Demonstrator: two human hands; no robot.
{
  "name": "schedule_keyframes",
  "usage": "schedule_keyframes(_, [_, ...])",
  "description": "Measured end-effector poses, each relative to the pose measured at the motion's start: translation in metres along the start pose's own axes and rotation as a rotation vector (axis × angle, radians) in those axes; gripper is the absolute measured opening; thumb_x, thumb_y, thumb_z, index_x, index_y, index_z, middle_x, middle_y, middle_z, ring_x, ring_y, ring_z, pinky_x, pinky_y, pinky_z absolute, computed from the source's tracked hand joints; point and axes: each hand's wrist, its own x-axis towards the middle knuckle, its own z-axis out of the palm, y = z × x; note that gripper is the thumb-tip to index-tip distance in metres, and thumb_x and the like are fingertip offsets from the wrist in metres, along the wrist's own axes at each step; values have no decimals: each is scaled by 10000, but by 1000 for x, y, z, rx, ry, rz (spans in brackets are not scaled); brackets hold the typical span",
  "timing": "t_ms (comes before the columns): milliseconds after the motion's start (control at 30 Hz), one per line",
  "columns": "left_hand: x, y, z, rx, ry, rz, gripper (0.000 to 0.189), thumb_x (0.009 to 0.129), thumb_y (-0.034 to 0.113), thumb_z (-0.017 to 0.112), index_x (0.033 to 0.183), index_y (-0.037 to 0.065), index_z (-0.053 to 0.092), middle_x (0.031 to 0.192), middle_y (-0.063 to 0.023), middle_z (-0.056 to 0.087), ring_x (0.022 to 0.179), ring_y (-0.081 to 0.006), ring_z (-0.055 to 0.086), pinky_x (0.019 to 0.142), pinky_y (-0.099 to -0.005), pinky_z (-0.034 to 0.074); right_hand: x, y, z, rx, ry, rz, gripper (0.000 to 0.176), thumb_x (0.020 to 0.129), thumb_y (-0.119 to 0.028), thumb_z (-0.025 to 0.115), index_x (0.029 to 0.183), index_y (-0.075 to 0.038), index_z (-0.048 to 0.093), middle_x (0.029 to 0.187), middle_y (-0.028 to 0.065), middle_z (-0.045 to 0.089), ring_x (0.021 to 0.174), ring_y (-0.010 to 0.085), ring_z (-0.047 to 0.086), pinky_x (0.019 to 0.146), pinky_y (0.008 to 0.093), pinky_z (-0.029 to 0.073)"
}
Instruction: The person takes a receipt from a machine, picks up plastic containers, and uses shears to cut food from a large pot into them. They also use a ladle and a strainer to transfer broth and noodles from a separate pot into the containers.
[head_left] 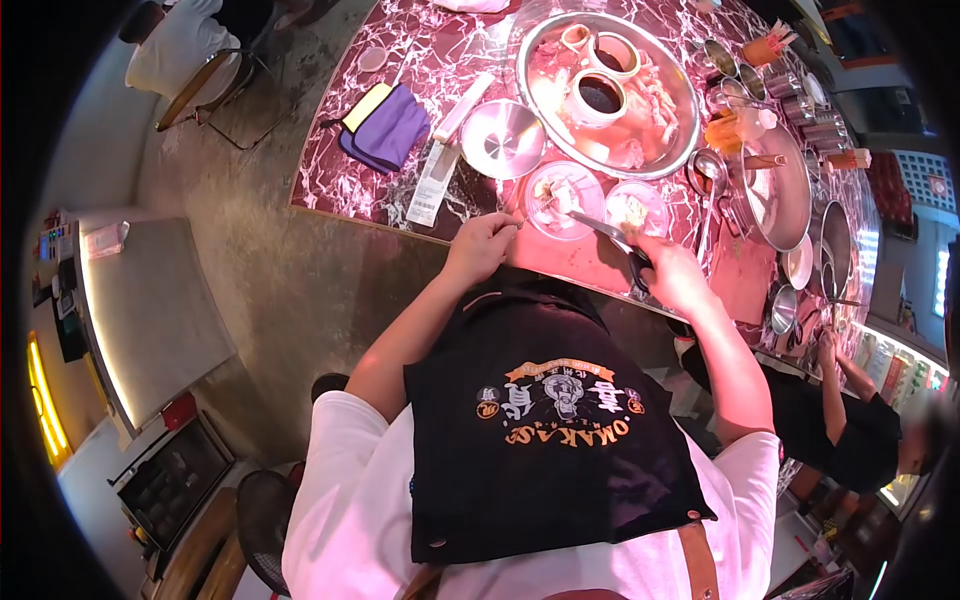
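My right hand (678,278) is closed around the dark handle of a pair of scissors (603,229). Their metal blades point left, reaching over the near rim of a round plate (538,222) that bears pale food pieces. A smaller dish (652,222), also with pale bits in it, stands just beyond the scissors. My left hand (480,250) is at the table edge, left of the plate, its thumb and fingers pinched together. Whether a small piece is between those fingertips I cannot make out. A shiny round metal lid or dish (503,138) lies beyond my left hand.
A large metal basin (690,140) holds pale meat and two pots of dark liquid. To its right are a ladle (707,170), a large metal tray (790,215) and several metal containers. A purple cloth (392,130) lies left. Another person (835,425) works at the right.
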Motion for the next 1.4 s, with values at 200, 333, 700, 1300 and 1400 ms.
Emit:
schedule_keyframes(200, [-2,4,0,22,-18,-27,248,949,162,599,1067,-32,698,687,-37,615,608,-83,550,576,-272,449,-31,-16,-38,-54,-65,215,619,732,-119,701,1319,-102,506,1156,208,641,1054,380,647,914,458,511])
schedule_keyframes(333, [-2,3,4,53,-34,25,244,950,138,592,1074,-47,691,678,-11,595,612,-62,531,566,-256,435,-9,-23,-25,-47,-55,174,584,753,-260,726,1277,-95,528,1173,213,622,1123,379,612,956,456,490])
schedule_keyframes(700, [0,-18,8,33,-47,-73,289,935,190,603,1094,-31,699,815,-125,708,720,-165,659,676,-315,507,-22,-9,-41,-27,-125,225,575,733,-135,704,1284,-90,547,1112,220,665,1062,387,644,915,464,506])
schedule_keyframes(1300, [-6,-16,7,-68,-21,-45,254,955,160,592,1079,-37,693,715,-38,650,625,-90,566,581,-278,455,-17,-22,-35,4,-82,198,582,727,-167,735,1266,-92,531,1095,215,656,1074,381,634,907,465,503])
schedule_keyframes(1400, [-7,-9,12,-83,-42,-47,221,966,118,574,1063,-50,680,684,3,586,609,-60,520,561,-244,421,-3,-15,-13,-58,20,89,624,726,-196,736,1289,-101,486,1096,210,642,1029,369,649,867,450,512])
